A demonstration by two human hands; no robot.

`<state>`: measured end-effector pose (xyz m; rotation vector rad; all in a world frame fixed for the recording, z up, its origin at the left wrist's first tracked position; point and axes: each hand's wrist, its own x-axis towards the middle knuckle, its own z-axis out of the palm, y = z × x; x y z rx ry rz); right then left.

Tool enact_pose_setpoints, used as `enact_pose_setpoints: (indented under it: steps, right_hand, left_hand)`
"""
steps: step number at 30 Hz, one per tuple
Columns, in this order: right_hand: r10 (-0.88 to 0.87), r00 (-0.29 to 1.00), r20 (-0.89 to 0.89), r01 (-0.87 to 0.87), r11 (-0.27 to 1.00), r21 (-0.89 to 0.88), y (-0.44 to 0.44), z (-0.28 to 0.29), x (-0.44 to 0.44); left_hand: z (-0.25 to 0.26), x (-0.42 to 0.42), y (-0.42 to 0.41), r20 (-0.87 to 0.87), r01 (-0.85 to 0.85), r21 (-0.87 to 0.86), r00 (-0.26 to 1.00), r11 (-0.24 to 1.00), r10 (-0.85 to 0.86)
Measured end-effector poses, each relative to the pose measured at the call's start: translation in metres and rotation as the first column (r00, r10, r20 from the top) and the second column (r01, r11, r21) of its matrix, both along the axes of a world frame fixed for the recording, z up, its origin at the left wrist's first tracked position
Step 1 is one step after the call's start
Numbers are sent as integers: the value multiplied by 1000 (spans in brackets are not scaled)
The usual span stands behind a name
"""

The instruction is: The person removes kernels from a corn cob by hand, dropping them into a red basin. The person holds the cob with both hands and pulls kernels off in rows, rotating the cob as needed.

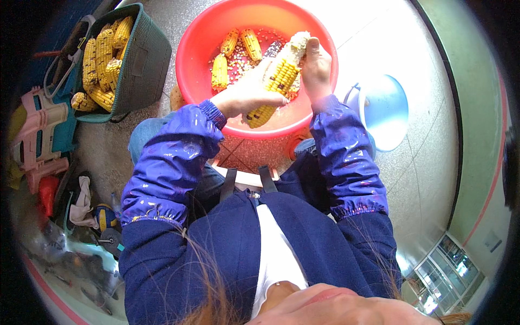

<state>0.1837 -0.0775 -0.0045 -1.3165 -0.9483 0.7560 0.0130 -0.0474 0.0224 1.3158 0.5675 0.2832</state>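
Observation:
My left hand is wrapped around the lower part of a yellow corn cob with scattered dark kernels. The cob slants over a red plastic basin; its upper end is stripped of kernels and pale. My right hand is at that bare end, thumb on top, its fingers partly hidden. Inside the basin lie several shorter yellow cob pieces, a dark-kernelled cob and many loose kernels.
A green basket full of yellow cobs stands on the floor at the upper left. Pink and teal plastic items are beside it. To the right is a light blue bucket. My knees flank the basin's near side.

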Motion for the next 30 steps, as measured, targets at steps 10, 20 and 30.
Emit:
enact_pose_setpoints:
  steps: [10,20,30]
  right_hand:
    - [212,856,-472,-296,949,-110,1,2,-8]
    - [350,663,-662,-370,922,118,-8,18,-10]
    - [30,920,-391,-49,998,-40,-7,31,-35]
  left_hand:
    - [-18,3,-1,-148,-22,255,987,967,61]
    - [-13,1,4,-78,25,170,997,985,-12]
    - [-26,18,-12,128,-236,273,970,933,208]
